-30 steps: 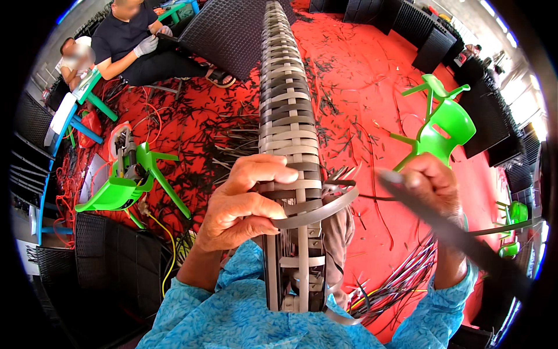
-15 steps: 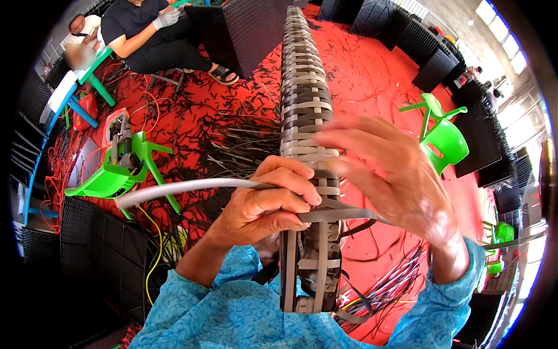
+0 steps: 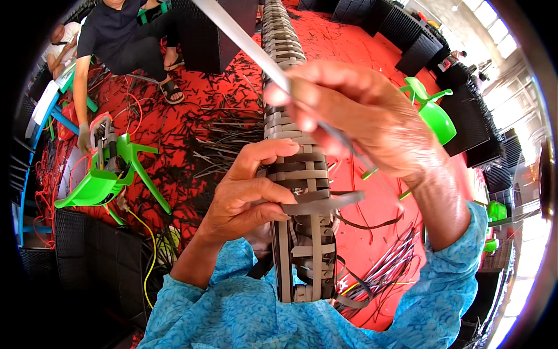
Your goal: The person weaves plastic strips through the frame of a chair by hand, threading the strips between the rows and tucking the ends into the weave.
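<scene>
Mid-weave, it seems: the left hand (image 3: 247, 189) pinches a strip (image 3: 325, 203) on the frame (image 3: 311, 158), which runs 12 to 6 o'clock; the right hand (image 3: 372, 119) (blurred), toward 1 o'clock, closes on its apparent tail (image 3: 244, 43). Drawing the strip snug looks called for.

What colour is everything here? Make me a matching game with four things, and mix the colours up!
Things:
1. strip in the right hand
2. floor
3. shirt sleeves on the arms doing the weaving
4. plastic chairs

Colours:
A. bright green
B. grey
C. blue
D. red

Right pairs: 1-B, 2-D, 3-C, 4-A
</scene>
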`<control>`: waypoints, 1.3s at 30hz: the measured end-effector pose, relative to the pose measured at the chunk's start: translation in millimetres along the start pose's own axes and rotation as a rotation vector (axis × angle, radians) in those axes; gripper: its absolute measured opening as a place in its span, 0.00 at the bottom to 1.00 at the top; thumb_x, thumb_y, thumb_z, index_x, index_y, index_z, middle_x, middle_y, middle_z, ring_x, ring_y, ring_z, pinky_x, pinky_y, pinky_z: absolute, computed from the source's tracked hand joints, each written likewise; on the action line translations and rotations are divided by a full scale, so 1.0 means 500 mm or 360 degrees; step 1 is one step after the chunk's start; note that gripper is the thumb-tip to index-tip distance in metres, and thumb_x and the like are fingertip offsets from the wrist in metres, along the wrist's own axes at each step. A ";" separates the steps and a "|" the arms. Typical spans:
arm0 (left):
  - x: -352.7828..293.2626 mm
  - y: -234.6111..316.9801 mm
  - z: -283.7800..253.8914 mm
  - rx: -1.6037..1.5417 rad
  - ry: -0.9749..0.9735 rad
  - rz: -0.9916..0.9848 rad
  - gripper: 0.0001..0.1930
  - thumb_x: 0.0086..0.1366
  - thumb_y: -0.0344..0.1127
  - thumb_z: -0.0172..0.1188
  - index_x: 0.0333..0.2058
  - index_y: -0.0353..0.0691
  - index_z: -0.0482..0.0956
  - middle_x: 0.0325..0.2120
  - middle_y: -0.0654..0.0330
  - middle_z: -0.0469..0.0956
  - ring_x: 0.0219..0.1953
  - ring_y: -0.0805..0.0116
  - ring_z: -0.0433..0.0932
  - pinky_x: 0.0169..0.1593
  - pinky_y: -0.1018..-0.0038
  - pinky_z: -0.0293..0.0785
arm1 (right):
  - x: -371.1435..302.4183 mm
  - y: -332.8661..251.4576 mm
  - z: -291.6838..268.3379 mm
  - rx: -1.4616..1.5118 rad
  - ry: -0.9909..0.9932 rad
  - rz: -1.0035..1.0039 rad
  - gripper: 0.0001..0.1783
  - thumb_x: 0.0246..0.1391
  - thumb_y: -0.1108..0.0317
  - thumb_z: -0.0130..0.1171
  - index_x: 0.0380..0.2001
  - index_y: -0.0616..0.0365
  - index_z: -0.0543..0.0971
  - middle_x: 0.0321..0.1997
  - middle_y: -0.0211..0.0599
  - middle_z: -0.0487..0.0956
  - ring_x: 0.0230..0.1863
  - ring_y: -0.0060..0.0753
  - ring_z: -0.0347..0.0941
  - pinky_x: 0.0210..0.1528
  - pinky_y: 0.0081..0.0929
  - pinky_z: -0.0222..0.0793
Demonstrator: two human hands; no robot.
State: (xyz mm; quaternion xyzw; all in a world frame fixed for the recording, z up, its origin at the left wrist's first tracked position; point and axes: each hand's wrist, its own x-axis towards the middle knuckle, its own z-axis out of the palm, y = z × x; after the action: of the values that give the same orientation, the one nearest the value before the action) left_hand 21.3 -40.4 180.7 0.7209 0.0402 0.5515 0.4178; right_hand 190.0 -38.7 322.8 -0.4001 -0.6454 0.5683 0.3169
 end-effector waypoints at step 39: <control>-0.068 0.067 0.005 0.0357 -0.0162 0.0127 0.09 0.50 0.28 0.63 0.32 0.40 0.78 0.37 0.52 0.72 0.36 0.59 0.74 0.38 0.70 0.70 | -0.120 -0.011 -0.035 -0.0508 0.0214 0.0867 0.06 0.51 0.70 0.55 0.28 0.63 0.75 0.24 0.25 0.74 0.26 0.09 0.67 0.25 0.09 0.61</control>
State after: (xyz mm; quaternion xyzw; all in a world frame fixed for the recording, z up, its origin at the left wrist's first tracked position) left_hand -3.3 -81.1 176.2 0.7912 0.0516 0.5224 0.3138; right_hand 232.7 -83.2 333.6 -0.6393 -0.5733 0.4962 0.1283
